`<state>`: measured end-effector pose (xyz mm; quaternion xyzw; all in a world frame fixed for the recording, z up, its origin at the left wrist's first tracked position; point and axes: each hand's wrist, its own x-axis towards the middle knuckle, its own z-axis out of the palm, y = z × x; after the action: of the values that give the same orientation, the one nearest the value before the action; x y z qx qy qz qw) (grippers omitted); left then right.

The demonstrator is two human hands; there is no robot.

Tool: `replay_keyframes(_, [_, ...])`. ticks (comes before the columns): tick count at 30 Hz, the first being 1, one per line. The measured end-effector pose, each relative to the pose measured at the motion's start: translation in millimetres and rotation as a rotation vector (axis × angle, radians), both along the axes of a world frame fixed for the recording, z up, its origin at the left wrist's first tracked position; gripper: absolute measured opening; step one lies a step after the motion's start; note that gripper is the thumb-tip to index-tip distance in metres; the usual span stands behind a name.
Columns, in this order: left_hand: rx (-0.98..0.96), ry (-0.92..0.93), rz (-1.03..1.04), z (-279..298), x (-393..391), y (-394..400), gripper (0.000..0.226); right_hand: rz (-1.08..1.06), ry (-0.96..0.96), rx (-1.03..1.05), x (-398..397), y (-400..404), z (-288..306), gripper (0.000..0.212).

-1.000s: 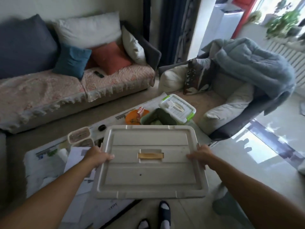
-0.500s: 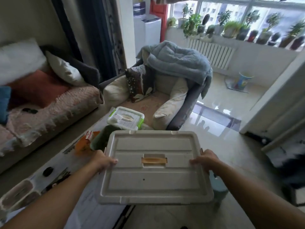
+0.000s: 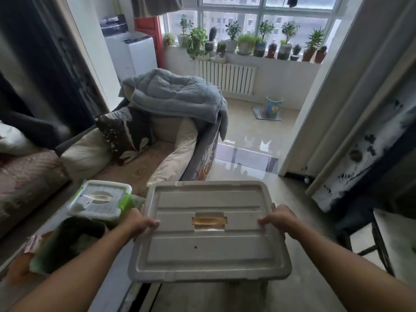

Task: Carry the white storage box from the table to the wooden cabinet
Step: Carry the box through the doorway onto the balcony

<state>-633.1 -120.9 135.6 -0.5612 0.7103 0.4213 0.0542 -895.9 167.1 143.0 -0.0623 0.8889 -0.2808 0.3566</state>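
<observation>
Swinging right since the earlier frame, my view now shows armchair (image 3: 157,140) and window instead of sofa. Left hand (image 3: 138,222) and right hand (image 3: 281,219) grip the white storage box (image 3: 209,230), clear of the desk (image 3: 108,289); no wooden cabinet visible, so carrying continues.

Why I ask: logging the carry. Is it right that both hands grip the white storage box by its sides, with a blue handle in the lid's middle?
Nearly. The head view shows the left hand and right hand gripping the white storage box by its sides, but the lid's handle is amber-brown, not blue.
</observation>
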Motion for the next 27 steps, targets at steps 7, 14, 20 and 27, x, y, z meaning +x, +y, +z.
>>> replay_keyframes(7, [-0.008,0.085,-0.09,-1,-119,-21,0.091,-0.077,-0.015,-0.012,-93,11,-5,0.063])
replay_keyframes(14, [0.019,0.061,-0.179,-14,-251,-68,0.065,-0.169,0.019,0.022,-182,-15,-9,0.083])
replay_keyframes(20, [0.037,0.058,-0.292,-16,-363,-122,0.061,-0.282,0.025,0.038,-259,-46,-10,0.08])
replay_keyframes(27, [-0.025,0.029,-0.378,-5,-471,-159,0.044,-0.332,0.052,0.067,-342,-71,-7,0.087])
